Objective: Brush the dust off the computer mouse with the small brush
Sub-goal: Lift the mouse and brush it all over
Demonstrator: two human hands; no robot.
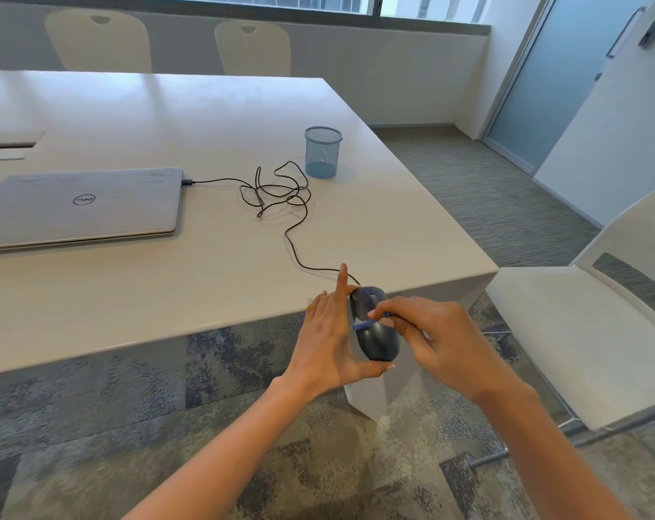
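Dark grey wired computer mouse [376, 337]: held off the table, just past its near corner, at about 5 o'clock in the view. Top shell faces the camera; nose points toward 12 o'clock.

Left hand [331, 345]: clamped on the mouse from the 9 o'clock side, thumb under its rear end, index finger lifted straight up and clear of the shell.

Right hand [436, 341]: fingers pinched together on the small brush [371, 323], coming in from 3 o'clock.

Small brush: blue handle, pale bristle end; it lies across the middle of the mouse, tip toward 9 o'clock. Contact between bristles and shell looks likely, though blur prevents certainty.

Black cable [280, 193]: runs from the mouse nose toward 11 o'clock, tangles in loose loops mid-table, then continues to the side of the laptop [80, 206].

Laptop: silver, lid closed, flat on the table at 9 o'clock, well apart from the mouse.

Blue mesh pen cup [322, 152]: upright, at 12 o'clock from the mouse, near the cable tangle; contents cannot be made out.

White table [168, 287]: bears laptop, cable and cup.

White chair [596, 313]: at 3 o'clock, beside the table corner.

Two white chairs [252, 48]: beyond the far table edge, at 11 to 12 o'clock.
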